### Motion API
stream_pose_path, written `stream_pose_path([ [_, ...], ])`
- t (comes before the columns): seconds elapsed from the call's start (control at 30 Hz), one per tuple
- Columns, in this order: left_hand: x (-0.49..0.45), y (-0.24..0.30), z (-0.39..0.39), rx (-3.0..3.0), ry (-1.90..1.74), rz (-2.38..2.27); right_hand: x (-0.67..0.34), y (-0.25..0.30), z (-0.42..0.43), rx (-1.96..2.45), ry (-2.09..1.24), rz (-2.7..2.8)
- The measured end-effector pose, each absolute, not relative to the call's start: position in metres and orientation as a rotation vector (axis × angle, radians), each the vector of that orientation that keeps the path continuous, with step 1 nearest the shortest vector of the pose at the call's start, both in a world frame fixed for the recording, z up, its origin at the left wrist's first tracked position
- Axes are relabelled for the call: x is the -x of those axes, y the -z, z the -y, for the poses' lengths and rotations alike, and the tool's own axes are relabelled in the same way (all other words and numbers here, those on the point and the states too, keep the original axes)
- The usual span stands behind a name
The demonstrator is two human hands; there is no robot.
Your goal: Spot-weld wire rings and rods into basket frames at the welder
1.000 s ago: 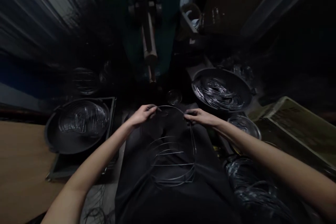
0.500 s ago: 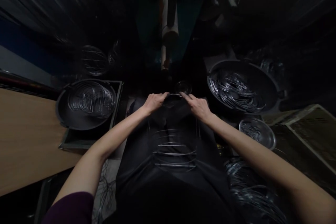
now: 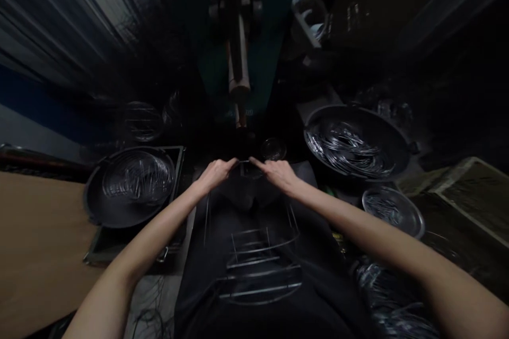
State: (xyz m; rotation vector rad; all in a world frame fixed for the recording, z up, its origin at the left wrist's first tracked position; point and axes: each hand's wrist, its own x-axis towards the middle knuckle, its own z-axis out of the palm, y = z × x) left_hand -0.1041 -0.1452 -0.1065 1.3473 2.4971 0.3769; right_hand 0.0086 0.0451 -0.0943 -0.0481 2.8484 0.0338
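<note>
Silver wire rack frame (image 3: 260,270) hung lengthwise toward the lap from its top wire, pinched in narrow grips by left hand (image 3: 214,174) and right hand (image 3: 278,174), fingertips nearly touching.

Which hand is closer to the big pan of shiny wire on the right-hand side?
Right. The right hand sits just left of the pan; the left hand is farther left, both pinching the wire frame.

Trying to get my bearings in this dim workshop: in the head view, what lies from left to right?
Wooden tabletop → left basin of wire rings → left hand → right hand, both pinching the wire frame → right basin of wires → crate.
</note>
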Motion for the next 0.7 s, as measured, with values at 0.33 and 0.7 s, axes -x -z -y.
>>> stream_pose_path([
  [0.33, 0.098, 0.114, 0.154, -1.211, -0.636, -2.375, -0.009, 0.106, -0.044, 0.105, 0.142, -2.873],
  [0.7, 0.088, 0.142, 0.145, -1.208, -0.5, -2.34, -0.035, 0.137, -0.054, 0.171, 0.344, -2.861],
])
